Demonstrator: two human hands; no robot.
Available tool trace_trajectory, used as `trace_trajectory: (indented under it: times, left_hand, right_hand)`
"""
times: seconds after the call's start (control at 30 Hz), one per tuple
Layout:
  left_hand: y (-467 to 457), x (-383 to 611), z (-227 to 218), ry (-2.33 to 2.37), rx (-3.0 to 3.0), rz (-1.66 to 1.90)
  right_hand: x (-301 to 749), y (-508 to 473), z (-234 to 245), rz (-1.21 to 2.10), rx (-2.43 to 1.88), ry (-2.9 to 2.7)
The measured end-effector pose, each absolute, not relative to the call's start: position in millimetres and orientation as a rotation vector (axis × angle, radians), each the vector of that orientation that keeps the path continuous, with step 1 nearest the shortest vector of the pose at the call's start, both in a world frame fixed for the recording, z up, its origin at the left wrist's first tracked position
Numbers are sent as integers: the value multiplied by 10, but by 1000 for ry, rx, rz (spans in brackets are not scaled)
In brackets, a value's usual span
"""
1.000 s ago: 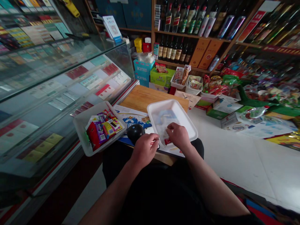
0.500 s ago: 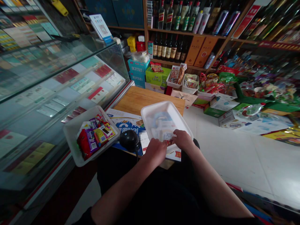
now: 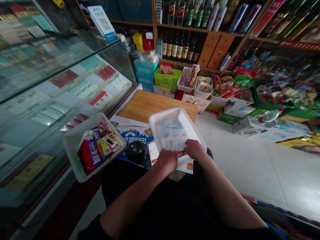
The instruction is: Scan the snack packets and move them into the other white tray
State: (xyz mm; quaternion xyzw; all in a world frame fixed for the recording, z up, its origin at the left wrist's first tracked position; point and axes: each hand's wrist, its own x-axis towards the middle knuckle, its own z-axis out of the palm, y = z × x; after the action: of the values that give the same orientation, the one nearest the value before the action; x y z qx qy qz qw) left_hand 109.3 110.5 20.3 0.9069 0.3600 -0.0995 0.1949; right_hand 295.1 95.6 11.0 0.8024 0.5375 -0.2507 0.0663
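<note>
A white plastic basket (image 3: 154, 125) sits tilted in front of me over the near part of the wooden table. Inside it lies a pale plastic packet (image 3: 172, 131) with blue print, its near end reddish between my hands. My left hand (image 3: 168, 160) is closed at the basket's near side, fingers curled at that end. From the other side my right hand (image 3: 195, 149) pinches there too; the fingertips are partly hidden. A second white basket (image 3: 70, 141) on the left holds colourful candy packets (image 3: 96, 150). Between the baskets stands a black handheld scanner (image 3: 136, 151).
Under the baskets is a wooden table (image 3: 142, 101) with a blue and white printed sheet (image 3: 117, 122). A glass display case (image 3: 110, 56) runs along the left. Boxes (image 3: 146, 71) and snack baskets (image 3: 185, 87) line the back, below bottle shelves (image 3: 200, 30). Pale tiled floor (image 3: 240, 163) lies right.
The view has shifted slightly, so the left basket and scanner appear a little lower and further left. Both hands stay at the near end of the packet.
</note>
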Motion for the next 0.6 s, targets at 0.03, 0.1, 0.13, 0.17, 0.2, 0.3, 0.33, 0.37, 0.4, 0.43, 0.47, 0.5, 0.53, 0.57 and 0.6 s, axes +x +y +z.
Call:
trace_trajectory:
  times: [0.03,0.1,0.13,0.17,0.2,0.3,0.33,0.37,0.4,0.43,0.47,0.5,0.53,0.57,0.6]
  left_hand:
    - [1105,1100,205,1016,2540,-283]
    - [1108,1112,213,1035,2528,-291]
    - [1111,1116,220,1041,2521,-295]
    - [1115,1118,227,1044,2513,-295]
    - [1120,1119,235,1048,2506,-295]
    - [1131,1113,260,1069,2491,-280]
    - [1133,1110,267,1083,2489,-261]
    - [1132,1108,273,1098,2489,-235]
    - [1131,1106,277,1112,2489,-201]
    - [1130,1104,281,1125,2487,-160]
    - [1131,1102,283,1137,2479,-112]
    - [1133,1099,286,1150,2467,-56]
    - [1138,1095,288,1162,2449,4]
    - [1147,1090,292,1173,2429,69]
    - [1159,1082,297,1184,2408,136]
  right_hand:
    - [2941,956,111,-748,2422,1605]
    - [2923,958,112,-742,2423,1589]
    - [2916,962,110,-748,2421,1590]
    - [2912,966,106,-757,2420,1594]
    - [2910,970,102,-764,2424,1598]
    - [2915,970,99,-744,2472,1610]
    - [2920,966,104,-724,2499,1608]
    - [2927,960,113,-705,2525,1601]
    - [2936,955,125,-688,2550,1594]
    - [2947,952,139,-677,2574,1589]
    - [2962,952,155,-672,2595,1590]
    - [2979,955,170,-677,2613,1596]
    - [2999,963,185,-692,2628,1606]
    - [3022,972,200,-717,2641,1621]
    - [3046,983,213,-751,2651,1643]
